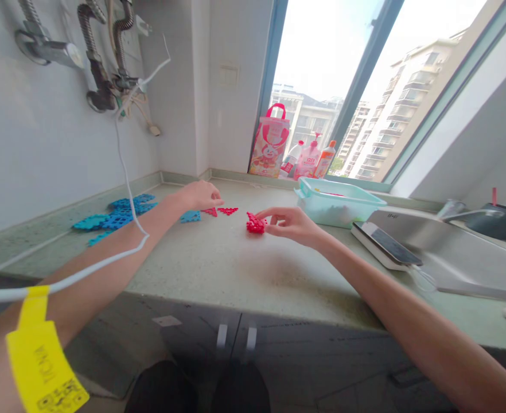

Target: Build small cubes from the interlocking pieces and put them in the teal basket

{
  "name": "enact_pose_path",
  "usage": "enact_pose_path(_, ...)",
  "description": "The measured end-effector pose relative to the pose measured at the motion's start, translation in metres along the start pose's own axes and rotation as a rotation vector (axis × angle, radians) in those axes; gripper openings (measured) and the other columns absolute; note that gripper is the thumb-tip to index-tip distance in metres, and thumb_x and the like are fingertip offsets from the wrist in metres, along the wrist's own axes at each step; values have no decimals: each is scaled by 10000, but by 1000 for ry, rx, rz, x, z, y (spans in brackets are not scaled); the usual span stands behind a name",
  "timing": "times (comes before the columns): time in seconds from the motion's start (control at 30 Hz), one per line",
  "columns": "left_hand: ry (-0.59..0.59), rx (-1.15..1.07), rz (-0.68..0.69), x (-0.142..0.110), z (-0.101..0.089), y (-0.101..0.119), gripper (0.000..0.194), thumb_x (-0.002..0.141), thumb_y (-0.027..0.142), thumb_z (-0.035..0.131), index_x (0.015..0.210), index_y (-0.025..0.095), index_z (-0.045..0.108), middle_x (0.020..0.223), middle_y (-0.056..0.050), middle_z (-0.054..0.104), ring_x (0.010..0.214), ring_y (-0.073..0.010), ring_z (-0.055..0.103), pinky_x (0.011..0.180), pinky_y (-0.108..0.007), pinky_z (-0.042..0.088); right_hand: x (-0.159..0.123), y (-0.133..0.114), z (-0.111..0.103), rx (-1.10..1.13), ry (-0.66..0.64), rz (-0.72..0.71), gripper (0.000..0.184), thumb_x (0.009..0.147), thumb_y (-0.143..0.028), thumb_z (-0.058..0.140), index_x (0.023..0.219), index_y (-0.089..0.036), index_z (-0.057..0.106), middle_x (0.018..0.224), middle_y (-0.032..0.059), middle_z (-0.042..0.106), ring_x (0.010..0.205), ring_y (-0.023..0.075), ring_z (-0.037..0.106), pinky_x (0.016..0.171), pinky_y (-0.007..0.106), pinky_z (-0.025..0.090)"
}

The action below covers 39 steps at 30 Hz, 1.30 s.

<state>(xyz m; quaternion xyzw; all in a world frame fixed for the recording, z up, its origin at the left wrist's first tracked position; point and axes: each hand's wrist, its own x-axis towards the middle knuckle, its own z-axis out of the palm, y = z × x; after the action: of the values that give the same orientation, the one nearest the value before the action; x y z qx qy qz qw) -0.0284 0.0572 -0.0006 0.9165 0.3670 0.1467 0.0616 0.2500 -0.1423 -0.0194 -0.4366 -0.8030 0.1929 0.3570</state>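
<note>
Red block (256, 223): small, holed, jagged, mid-table between front and back edges. Tip points up-left; long axis unclear. Right hand (290, 225) grip clamped on it. Left hand (199, 196) over red triangles (228, 211) nearer table's (218, 261) left end, grip unclear. Teal bin (334, 206) near back edge; contents blurred, some red.

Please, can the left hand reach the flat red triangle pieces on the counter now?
Probably yes. The left hand is very close to the red triangle pieces, and nothing visible lies on top of them or stands between.
</note>
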Motion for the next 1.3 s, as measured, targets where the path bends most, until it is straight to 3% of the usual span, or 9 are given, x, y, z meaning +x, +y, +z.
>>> enact_pose_path(0.17, -128, 149, 17, -1, 0, -12, 530, 827, 304, 692, 1340, 176, 732, 1157, -124, 773, 993, -252, 667, 803, -275, 451, 3, 24, -9, -43, 280, 90, 403, 885, -477, 723, 1186, -216, 790, 1044, 75, 790, 824, 187, 691, 688, 296, 534)
enact_pose_path(0.27, -192, 203, 39, 0, 9, -5, 640, 835, 264, 710, 1469, 198, 647, 1204, -129, 750, 1042, -264, 656, 823, -262, 448, 4, 28, -3, -102, 270, 78, 359, 867, -402, 729, 1165, -215, 798, 1094, 78, 785, 841, 189, 697, 635, 275, 510)
enact_pose_path(0.47, -247, 262, 58, 5, 26, 13, 605, 854, 220, 647, 1439, 372, 677, 1264, -99, 708, 1074, -278, 679, 902, -314, 480, 8, 28, 6, -303, 251, -39, 308, 881, -289, 714, 1173, -232, 797, 1137, 76, 770, 868, 183, 685, 723, 293, 551)
enact_pose_path(0.57, -246, 264, 105, 5, 28, 18, 601, 881, 196, 563, 1443, 377, 673, 1276, -90, 700, 1090, -261, 678, 916, -312, 481, 7, 29, 4, -345, 136, -31, 296, 918, -330, 713, 1194, -268, 799, 1272, 87, 736, 953, 202, 699, 786, 321, 567)
enact_pose_path(0.67, -191, 214, 146, 2, 30, 23, 460, 945, 342, 529, 1351, 341, 746, 1228, -93, 714, 1066, -258, 680, 897, -318, 488, 4, 27, 1, -368, 91, 9, 312, 954, -414, 702, 1228, -294, 790, 1439, 100, 648, 1019, 222, 699, 833, 359, 574)
enact_pose_path(0.8, -42, 151, 188, 0, 38, 30, 466, 901, 613, 597, 1133, 289, 839, 1116, -100, 727, 993, -273, 683, 856, -345, 494, 4, 24, -2, -371, 193, 11, 346, 962, -441, 696, 1257, -276, 767, 1466, 106, 626, 970, 212, 693, 874, 391, 575)
enact_pose_path(1.0, 140, 53, 115, 3, 40, 36, 356, 810, 573, 722, 895, 250, 842, 1087, -82, 726, 989, -270, 679, 918, -376, 514, 5, 28, -7, -387, 278, -1, 329, 949, -422, 696, 1226, -259, 768, 1394, 95, 676, 927, 205, 690, 847, 382, 579)
enact_pose_path(1.13, 326, -122, 215, -2, 31, 49, 263, 808, 484, 750, 878, 238, 816, 1140, -65, 727, 1057, -258, 673, 1010, -406, 506, 7, 27, -12, -390, 400, -11, 298, 954, -383, 678, 1208, -251, 761, 1329, 80, 709, 931, 210, 697, 831, 379, 576)
enact_pose_path(1.3, 295, -243, 394, -6, 37, 70, 248, 815, 445, 766, 972, 261, 821, 1191, -55, 731, 1141, -258, 660, 1095, -434, 470, 8, 24, -14, -388, 426, -28, 284, 958, -379, 673, 1193, -243, 754, 1253, 78, 737, 931, 214, 704, 807, 373, 572)
